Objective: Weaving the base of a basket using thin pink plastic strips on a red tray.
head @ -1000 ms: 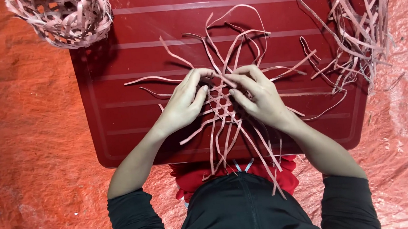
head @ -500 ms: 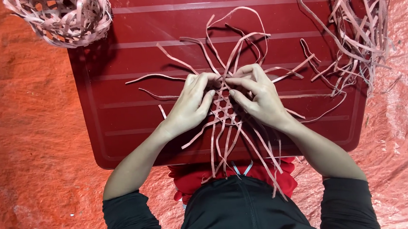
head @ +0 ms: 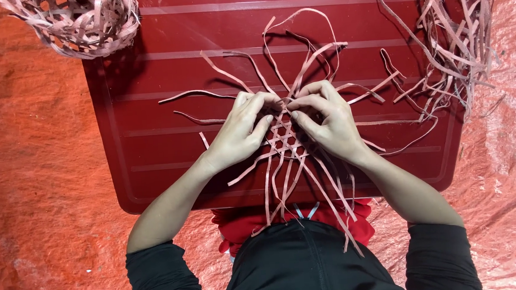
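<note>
A small open lattice of thin pinkish strips [head: 283,138] lies on a dark red board [head: 150,139] in front of me, its loose ends fanning out in all directions. My left hand [head: 238,133] rests on the lattice's left side, fingers pinching strips at its upper edge. My right hand [head: 327,121] presses on the right side, its fingertips meeting the left hand's at the top of the weave. Several long strip ends trail down over the board's near edge toward my lap.
A partly woven basket of the same strips [head: 77,21] sits at the board's far left corner. A loose bundle of strips [head: 454,31] lies at the far right. An orange-red woven sheet [head: 33,176] covers the ground around the board.
Both hands have shifted slightly up the lattice and closed in together at its upper edge. The strips fanning out above have moved a little.
</note>
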